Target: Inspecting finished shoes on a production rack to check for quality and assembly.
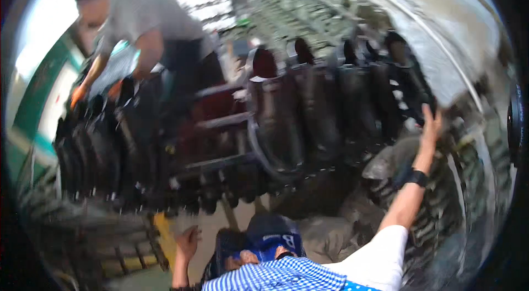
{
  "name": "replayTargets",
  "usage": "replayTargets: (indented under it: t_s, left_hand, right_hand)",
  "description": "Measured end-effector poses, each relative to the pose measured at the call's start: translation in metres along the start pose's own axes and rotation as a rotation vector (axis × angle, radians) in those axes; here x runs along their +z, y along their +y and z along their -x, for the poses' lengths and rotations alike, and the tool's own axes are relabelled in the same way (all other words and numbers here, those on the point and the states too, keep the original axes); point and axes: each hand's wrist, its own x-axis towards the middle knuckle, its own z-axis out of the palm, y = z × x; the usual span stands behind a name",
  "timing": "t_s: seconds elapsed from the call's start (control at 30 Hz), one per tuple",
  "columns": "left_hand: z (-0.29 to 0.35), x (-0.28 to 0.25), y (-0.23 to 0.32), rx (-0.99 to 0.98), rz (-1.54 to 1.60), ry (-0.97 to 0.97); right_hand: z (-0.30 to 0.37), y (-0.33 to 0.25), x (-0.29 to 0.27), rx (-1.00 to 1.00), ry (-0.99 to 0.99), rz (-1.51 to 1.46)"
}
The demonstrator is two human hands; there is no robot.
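Right grip (430, 127) is apart, spread wide by the dark end piece (410, 79); I'd steady that flat-palmed. Left hand (188, 242) looks empty, loosely apart.

Blur hides whether the right grip (431, 124) touches the nearest dark piece (409, 79) (its outline smeared).

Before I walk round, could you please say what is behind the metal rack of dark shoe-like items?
Behind the metal rack is a co-worker in a grey shirt; farther back, blurred grey-green rows. The rack hides the co-worker's lower legs.
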Motion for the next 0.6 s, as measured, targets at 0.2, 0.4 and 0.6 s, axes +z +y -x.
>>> replayTargets:
  t_s: [0.2,0.4,0.6]
  left_hand:
    - [0.009,0.026,0.005,-0.019,0.062,0.092]
    - [0.020,0.045,-0.020,-0.041,-0.006,0.157]
    - [0.026,0.032,-0.030,-0.135,-0.016,0.089]
  right_hand:
    - [-0.031,0.065,-0.011,0.594,-0.353,-0.005]
    - [0.069,0.062,0.000,-0.002,0.035,0.341]
    - [0.186,0.020,0.063,0.015,0.077,0.142]
